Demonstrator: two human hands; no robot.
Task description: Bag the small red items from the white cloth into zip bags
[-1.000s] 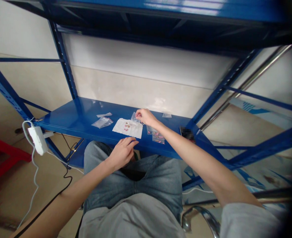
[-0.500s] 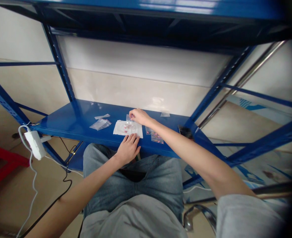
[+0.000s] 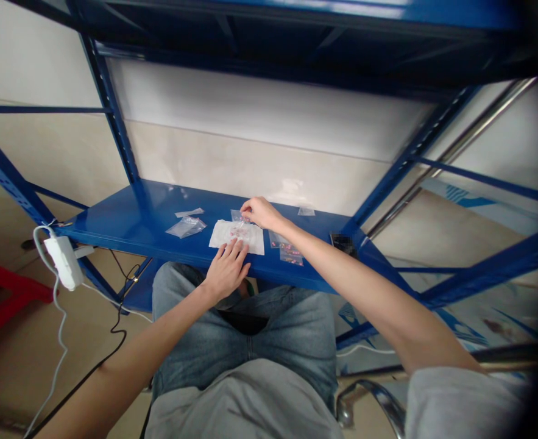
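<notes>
A white sheet of paper or tissue [image 3: 219, 234] lies near the front edge of the blue shelf, with small pink pieces showing on it. Resting on its front part is my left hand [image 3: 225, 273], palm down with the fingers stretched out. A small clear plastic bag [image 3: 236, 216] reaches from the sheet toward the back. My right hand [image 3: 263, 214] pinches at that bag's upper edge, and its fingertips are closed together. Just right of the sheet, under my right forearm, lie clear bags with colourful bead-like bits [image 3: 291, 253].
Flat clear bags [image 3: 186, 227] lie at left on the blue shelf board [image 3: 127, 222]. Another clear piece [image 3: 306, 211] is near the wall, and a dark object [image 3: 343, 244] sits at right. A white power strip [image 3: 63, 262] hangs by the left post.
My left hand has shifted slightly left and up over the sheet, covering more of its front. My right hand has stayed nearly in place at the small bag.
</notes>
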